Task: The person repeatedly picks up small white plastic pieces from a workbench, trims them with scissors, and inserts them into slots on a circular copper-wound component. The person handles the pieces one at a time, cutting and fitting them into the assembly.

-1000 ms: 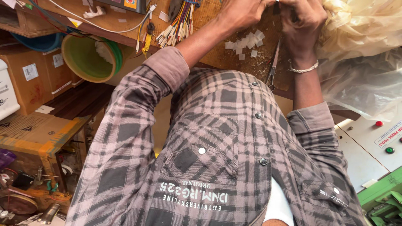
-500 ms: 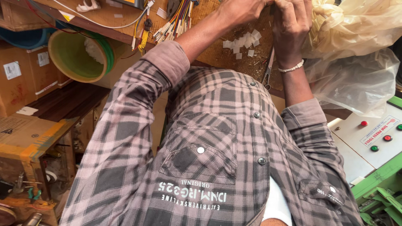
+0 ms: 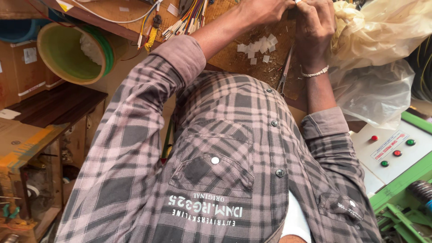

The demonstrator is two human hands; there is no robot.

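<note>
I look down over the checked shirt [image 3: 216, 148] and both hands meet at the top edge of the view, above the counter [image 3: 234, 54]. The left hand [image 3: 263, 10] comes in from the left with the forearm slanting up; the right hand [image 3: 315, 27] stands just beside it, its wrist with a bracelet [image 3: 315, 72] pointing down toward me. The fingers of both hands are curled together on something very small and pale at the frame edge; it is mostly cut off, so I cannot tell what it is or how firmly it is clamped.

From the hands, the white pieces [image 3: 258, 47] lie just below on the counter, nearer to the left hand. A thin metal tool [image 3: 284, 72] lies below the right hand, its long axis running almost straight toward the body. The wire bundle [image 3: 189, 18] is to the left of the hands, and the plastic bags [image 3: 373, 58] are just to their right.
</note>
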